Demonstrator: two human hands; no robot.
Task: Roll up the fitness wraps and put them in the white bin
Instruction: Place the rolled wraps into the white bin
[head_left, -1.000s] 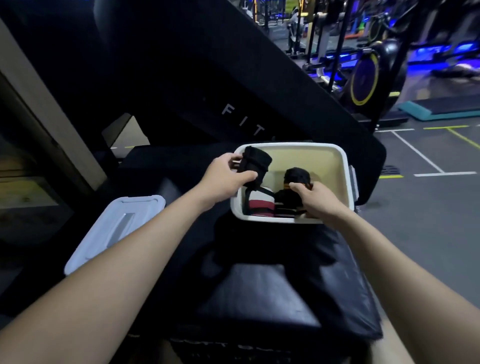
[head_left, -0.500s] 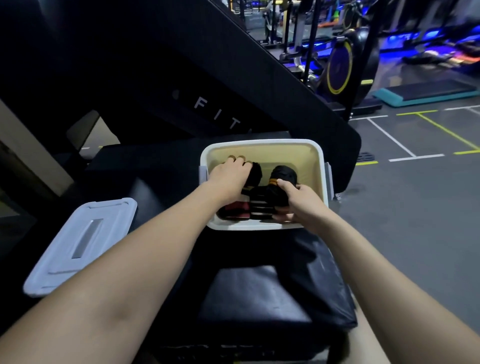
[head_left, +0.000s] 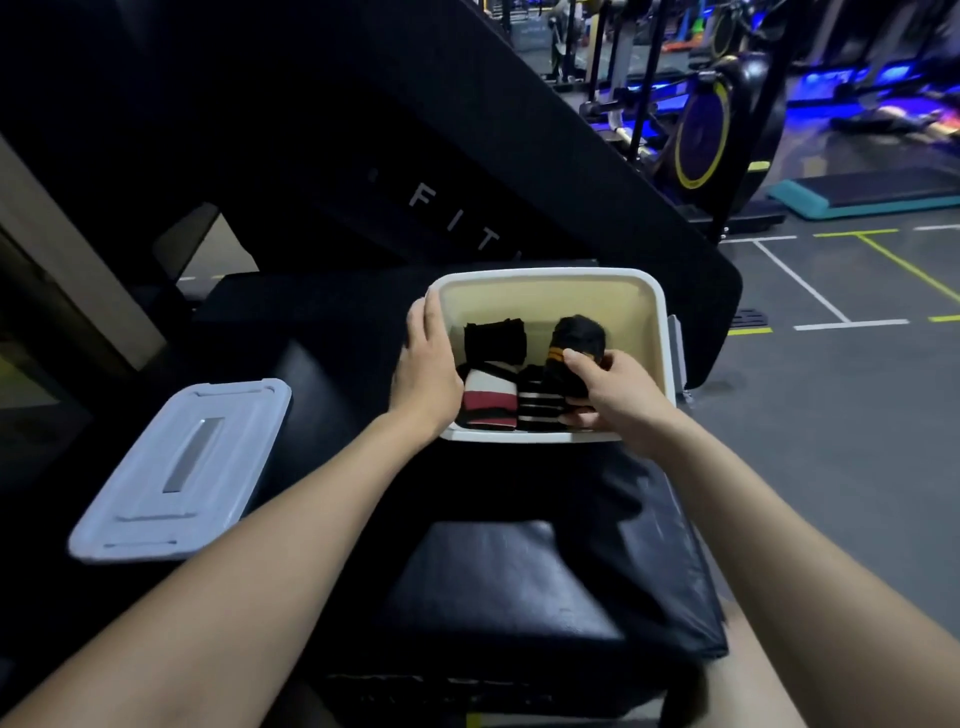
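Observation:
The white bin (head_left: 660, 306) stands on a black padded bench and holds several rolled wraps. A plain black roll (head_left: 494, 340) lies at the back left of the bin. In front of it sit a red, white and black striped roll (head_left: 488, 399) and a black-and-white striped roll (head_left: 540, 405). My right hand (head_left: 618, 397) is inside the bin and grips a black roll with orange stripes (head_left: 574, 338). My left hand (head_left: 426, 366) rests on the bin's left rim, its fingers over the outer wall.
The bin's pale grey lid (head_left: 184, 470) lies on the bench to the left. A slanted black board marked "FIT" (head_left: 452, 218) rises behind the bin. Gym floor with painted lines (head_left: 810, 291) and exercise machines (head_left: 711, 130) lie to the right.
My left hand let go of the plain black roll inside the bin and moved out to the bin's left rim. My right hand stayed on the orange-striped roll.

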